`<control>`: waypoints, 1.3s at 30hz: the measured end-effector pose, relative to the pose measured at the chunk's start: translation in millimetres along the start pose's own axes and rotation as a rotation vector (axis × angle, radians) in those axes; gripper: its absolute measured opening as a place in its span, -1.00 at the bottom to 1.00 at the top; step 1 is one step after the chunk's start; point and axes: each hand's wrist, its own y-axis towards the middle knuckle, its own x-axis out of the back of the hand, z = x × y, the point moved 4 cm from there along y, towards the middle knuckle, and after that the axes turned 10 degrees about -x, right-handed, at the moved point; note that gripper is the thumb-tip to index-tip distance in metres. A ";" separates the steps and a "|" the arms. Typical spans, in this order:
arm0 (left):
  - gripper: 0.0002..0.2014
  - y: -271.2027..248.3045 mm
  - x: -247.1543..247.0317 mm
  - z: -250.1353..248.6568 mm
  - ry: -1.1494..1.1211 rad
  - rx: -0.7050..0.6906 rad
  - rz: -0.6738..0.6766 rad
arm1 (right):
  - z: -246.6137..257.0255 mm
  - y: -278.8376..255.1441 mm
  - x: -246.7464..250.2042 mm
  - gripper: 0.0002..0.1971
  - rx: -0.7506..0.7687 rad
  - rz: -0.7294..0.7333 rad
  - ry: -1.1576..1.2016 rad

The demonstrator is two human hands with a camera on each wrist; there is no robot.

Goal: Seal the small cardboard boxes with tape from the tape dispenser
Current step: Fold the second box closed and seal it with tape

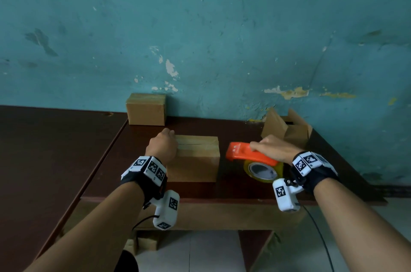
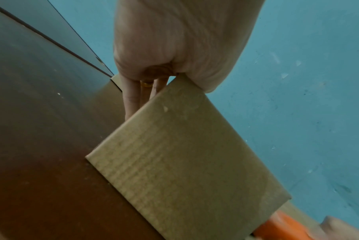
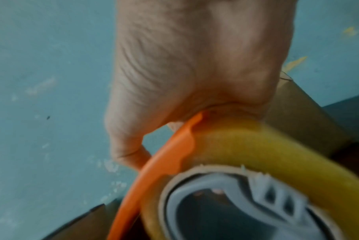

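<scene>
**A:** How far along does the sealing look?

**B:** Partway, I'd judge. A closed small cardboard box (image 1: pixel 145 109) stands at the table's (image 1: pixel 55 149) far edge against the wall, possibly finished, though I can't make out tape on it. The middle box (image 1: pixel 195 158) sits near the front edge with its top flaps folded shut; the seam shows as dark lines, and I see no tape across it.

**A:** And the hands?

**B:** The left hand (image 1: pixel 162 146) steadies that box at its left end, fingers (image 2: pixel 131 100) straight down the side wall, thumb side over the top edge, pressing rather than wrapping round it. The right hand (image 1: pixel 274 148) is curled over the orange tape dispenser (image 1: pixel 242 151), gripping its handle; the yellowish tape roll (image 1: pixel 262 170) hangs under it. The dispenser is just beside the box's right end, not touching the top.

**A:** What remains?

**B:** Taping this box, it seems, then the open box (image 1: pixel 289 129) at the far right corner, whose flaps stand up unsealed. So one box perhaps done, two to go.
</scene>
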 end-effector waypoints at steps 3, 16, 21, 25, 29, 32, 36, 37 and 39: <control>-0.63 0.8 -1.4 1.3 -0.010 0.002 0.000 | 3.6 -3.5 -2.4 -0.59 0.009 -0.196 0.075; -0.63 -0.1 -2.1 4.6 -0.017 -0.016 -0.014 | 37.4 -10.9 -50.9 -0.56 -0.199 -0.482 -0.254; -0.65 -1.3 -1.2 5.3 -0.031 -0.007 -0.014 | 47.2 -18.3 -62.9 -0.57 -0.200 -0.468 -0.332; -0.62 0.3 -3.0 7.5 -0.055 0.003 -0.023 | 50.8 -26.8 -60.8 -0.57 -0.221 -0.520 -0.289; -0.60 0.5 -3.6 9.2 -0.070 0.009 -0.027 | 63.1 -37.4 -58.1 -0.62 -0.093 -0.604 -0.003; -0.60 -1.3 -2.9 8.6 -0.079 -0.001 -0.034 | 77.6 -42.9 -70.4 -0.55 0.037 -0.514 0.265; -0.61 -2.9 -2.0 7.8 -0.075 -0.022 -0.040 | 96.0 -46.8 -99.6 -0.44 0.101 -0.377 0.470; -0.61 -3.2 -1.7 7.3 -0.071 -0.028 -0.042 | 99.2 -47.3 -105.5 -0.43 0.098 -0.350 0.484; -0.61 -2.8 -1.2 7.4 -0.064 -0.034 -0.045 | 103.5 -47.9 -113.3 -0.42 0.084 -0.308 0.533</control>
